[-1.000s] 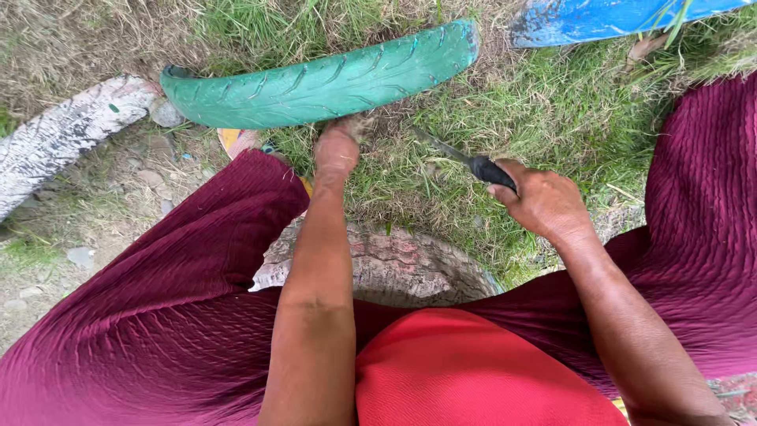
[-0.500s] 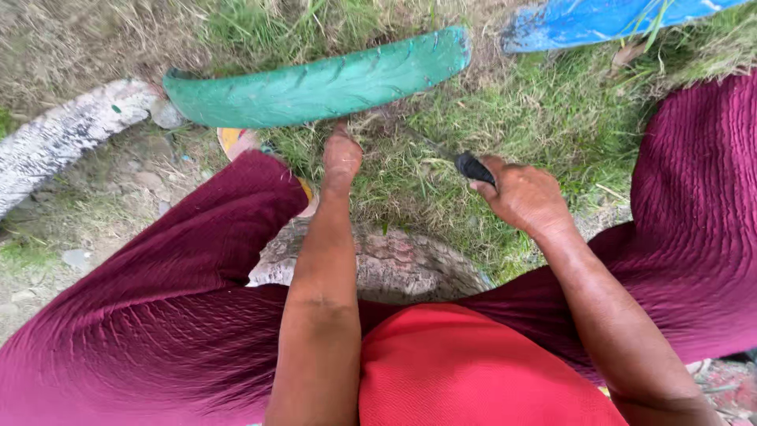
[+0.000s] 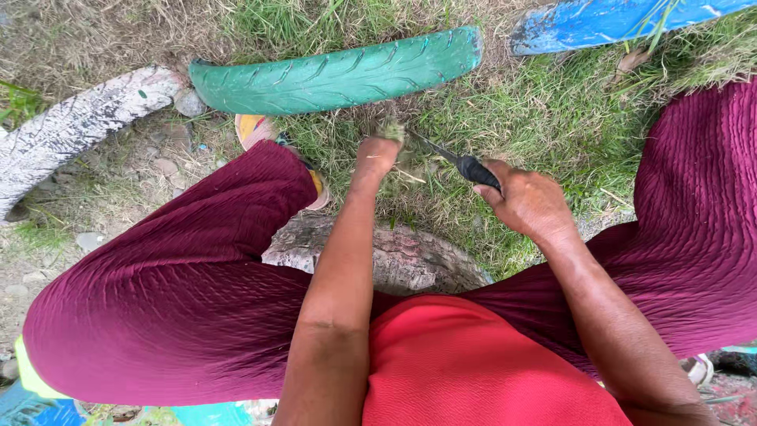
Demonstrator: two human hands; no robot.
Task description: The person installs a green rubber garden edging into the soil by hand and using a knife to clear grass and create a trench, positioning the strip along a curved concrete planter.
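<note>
My left hand [image 3: 377, 156] is closed around a tuft of grass [image 3: 392, 131], lifted a little off the ground just below the green painted tyre [image 3: 339, 75]. My right hand [image 3: 527, 201] grips a knife [image 3: 461, 162] by its black handle. The dark blade points left toward the tuft and the left hand. Both forearms reach out between my knees, which are covered by maroon pleated cloth [image 3: 181, 284], above a red garment [image 3: 465, 363].
A white painted tyre [image 3: 75, 126] lies at the left and a blue one [image 3: 607, 20] at the top right. A worn grey stone or tyre edge [image 3: 402, 260] sits under me. A sandalled foot [image 3: 264, 130] rests on gravel; grass [image 3: 544, 110] covers the right.
My left hand has risen slightly with a tuft of grass in it. My right hand has swung the knife blade left toward it.
</note>
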